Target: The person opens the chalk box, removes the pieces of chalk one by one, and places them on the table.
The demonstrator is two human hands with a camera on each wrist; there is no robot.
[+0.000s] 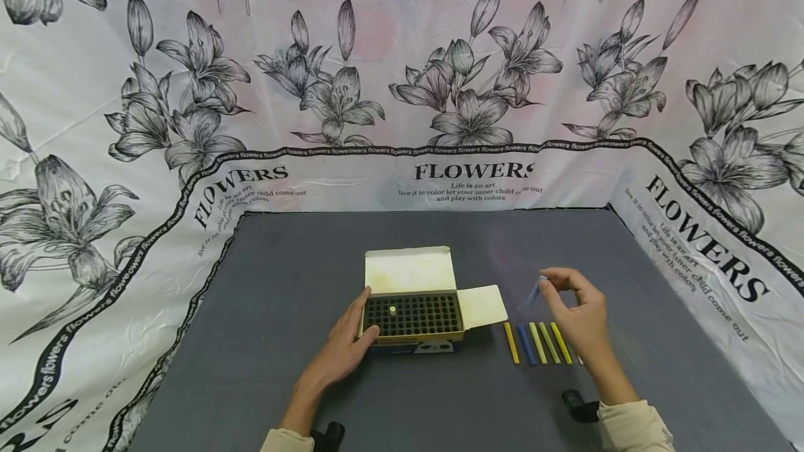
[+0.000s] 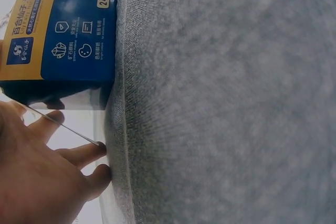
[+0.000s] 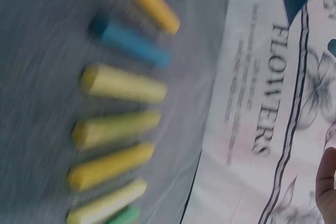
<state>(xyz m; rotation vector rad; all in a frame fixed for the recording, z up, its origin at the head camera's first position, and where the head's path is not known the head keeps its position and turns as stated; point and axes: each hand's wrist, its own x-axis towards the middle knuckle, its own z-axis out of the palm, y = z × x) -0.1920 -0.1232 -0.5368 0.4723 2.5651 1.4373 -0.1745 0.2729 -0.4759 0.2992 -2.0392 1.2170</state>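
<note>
A chalk box [image 1: 414,337] with a lid of dark round holes lies in the middle of the table, flaps folded out. One pale yellow chalk [image 1: 392,310] stands in a hole at the left. My left hand [image 1: 339,347] holds the box by its left end, thumb at the front corner; its blue and yellow side fills the upper left of the left wrist view. To the right, my right hand [image 1: 581,305] pinches a light blue chalk stick [image 1: 534,292] above the table, blurred. Below it lie an orange chalk [image 3: 149,1], a blue chalk [image 3: 131,43] and several yellowish ones [image 3: 126,83].
A green chalk [image 3: 126,215] shows partly at the row's lower end in the right wrist view. The box's side flap [image 1: 482,305] reaches toward the row. Flower-printed cloth [image 1: 471,180] walls the grey table [image 1: 283,264] at the back and sides.
</note>
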